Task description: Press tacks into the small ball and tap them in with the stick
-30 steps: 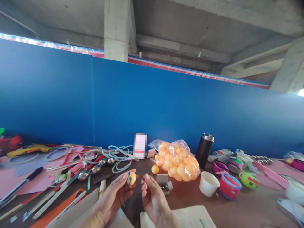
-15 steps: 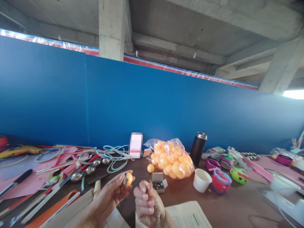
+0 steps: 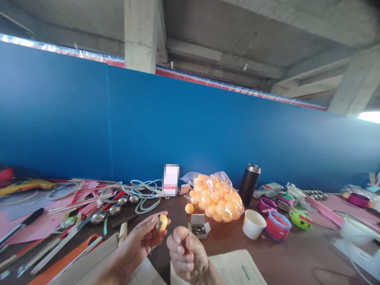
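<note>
My left hand (image 3: 142, 241) holds an orange ball (image 3: 162, 223) with silver pieces on its left side, between thumb and fingers. Close to its right, my right hand (image 3: 188, 253) is closed, thumb against the curled fingers; whatever it may pinch is too small to make out. Just behind the right hand stands a small open box (image 3: 198, 219) of shiny metal pieces. A loose orange ball (image 3: 189, 208) lies behind that box, beside a clear plastic bag (image 3: 218, 198) full of orange balls. Under the right hand is a printed paper sheet (image 3: 237, 265).
A paper cup (image 3: 253, 224), a dark bottle (image 3: 249, 184) and colourful bands (image 3: 277, 226) stand on the right. Pale tubing (image 3: 144, 194), silver balls (image 3: 114, 209), sticks and an orange strip (image 3: 67, 265) crowd the left. A blue partition (image 3: 190, 126) rises behind the table.
The fingers of my right hand have shifted slightly, with the thumb and index finger now pointing more toward me. My left hand still holds the ball. The view has shifted a little.
</note>
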`<state>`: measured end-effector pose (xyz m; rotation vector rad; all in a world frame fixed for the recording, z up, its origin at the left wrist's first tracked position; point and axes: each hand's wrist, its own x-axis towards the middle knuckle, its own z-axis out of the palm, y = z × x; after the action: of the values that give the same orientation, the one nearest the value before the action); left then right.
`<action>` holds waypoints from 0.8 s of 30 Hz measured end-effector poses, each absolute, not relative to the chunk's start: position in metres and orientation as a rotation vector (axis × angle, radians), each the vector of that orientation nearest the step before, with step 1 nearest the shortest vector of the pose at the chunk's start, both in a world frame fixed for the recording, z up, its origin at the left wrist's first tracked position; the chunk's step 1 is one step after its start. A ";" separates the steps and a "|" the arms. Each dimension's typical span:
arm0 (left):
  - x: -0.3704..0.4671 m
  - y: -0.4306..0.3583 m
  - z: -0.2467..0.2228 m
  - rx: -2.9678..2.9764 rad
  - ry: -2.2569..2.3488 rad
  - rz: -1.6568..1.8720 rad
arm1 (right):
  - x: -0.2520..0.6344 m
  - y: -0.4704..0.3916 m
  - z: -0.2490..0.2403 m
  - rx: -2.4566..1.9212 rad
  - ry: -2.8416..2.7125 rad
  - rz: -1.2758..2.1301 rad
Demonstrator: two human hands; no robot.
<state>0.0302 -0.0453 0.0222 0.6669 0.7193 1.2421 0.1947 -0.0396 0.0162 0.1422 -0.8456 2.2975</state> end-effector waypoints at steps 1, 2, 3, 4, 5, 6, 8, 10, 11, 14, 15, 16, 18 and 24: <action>0.030 -0.045 0.020 0.672 0.709 1.252 | 0.195 -0.038 0.016 0.106 -0.822 2.284; 0.030 -0.044 0.019 0.680 0.700 1.259 | 0.195 -0.036 0.016 0.070 -0.796 2.268; 0.029 -0.043 0.018 0.687 0.694 1.260 | 0.196 -0.034 0.016 0.032 -0.773 2.247; 0.029 -0.042 0.017 0.692 0.685 1.251 | 0.196 -0.031 0.016 -0.010 -0.755 2.223; 0.029 -0.042 0.016 0.695 0.673 1.237 | 0.196 -0.029 0.016 -0.053 -0.742 2.196; 0.029 -0.041 0.016 0.696 0.660 1.225 | 0.195 -0.027 0.015 -0.098 -0.733 2.165; 0.029 -0.041 0.017 0.696 0.642 1.218 | 0.194 -0.023 0.015 -0.190 -0.739 2.104; 0.029 -0.041 0.017 0.705 0.641 1.229 | 0.193 -0.022 0.015 -0.273 -0.763 2.037; 0.030 -0.041 0.017 0.709 0.651 1.236 | 0.192 -0.021 0.014 -0.304 -0.782 2.002; 0.030 -0.041 0.018 0.710 0.682 1.244 | 0.189 -0.020 0.011 -0.354 -0.843 1.925; 0.031 -0.041 0.018 0.711 0.687 1.246 | 0.188 -0.020 0.009 -0.358 -0.861 1.911; 0.031 -0.041 0.018 0.714 0.686 1.246 | 0.187 -0.020 0.008 -0.360 -0.877 1.901; 0.032 -0.042 0.019 0.721 0.673 1.242 | 0.186 -0.020 0.007 -0.359 -0.896 1.891; 0.039 -0.047 0.026 0.764 0.661 1.274 | 0.184 -0.021 0.006 -0.407 -0.923 1.873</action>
<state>0.0390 -0.0465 0.0260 0.7638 0.6608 1.2735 0.1842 -0.0214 0.0057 -0.4067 -0.9227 1.8733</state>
